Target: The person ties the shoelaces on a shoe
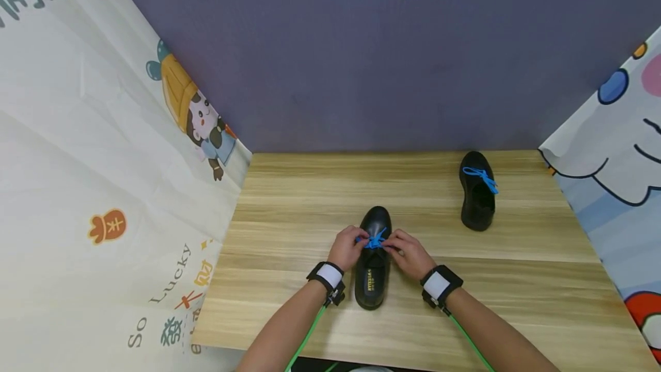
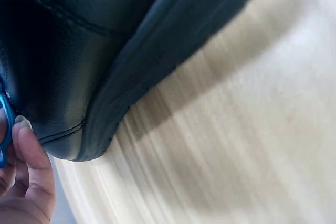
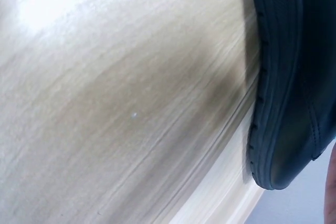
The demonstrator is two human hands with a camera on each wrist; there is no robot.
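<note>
A black leather shoe (image 1: 373, 287) stands on the wooden table, toe pointing away from me. Blue shoelaces (image 1: 375, 240) form a bow across its upper. From the left side, my left hand (image 1: 347, 247) pinches a blue lace loop between thumb and fingers; the left wrist view shows the loop (image 2: 6, 121) at the fingertips beside the shoe's side (image 2: 68, 77). My right hand (image 1: 410, 253) pinches the lace on the other side of the bow. In the right wrist view only a sliver of that hand (image 3: 331, 187) appears, next to the shoe's dark sole (image 3: 268, 93).
A second black shoe (image 1: 476, 211) with a tied blue lace (image 1: 481, 175) stands at the back right of the table (image 1: 289, 200). A dark blue-grey panel (image 1: 361, 62) rises behind. Printed white curtains (image 1: 103, 148) hang on both sides.
</note>
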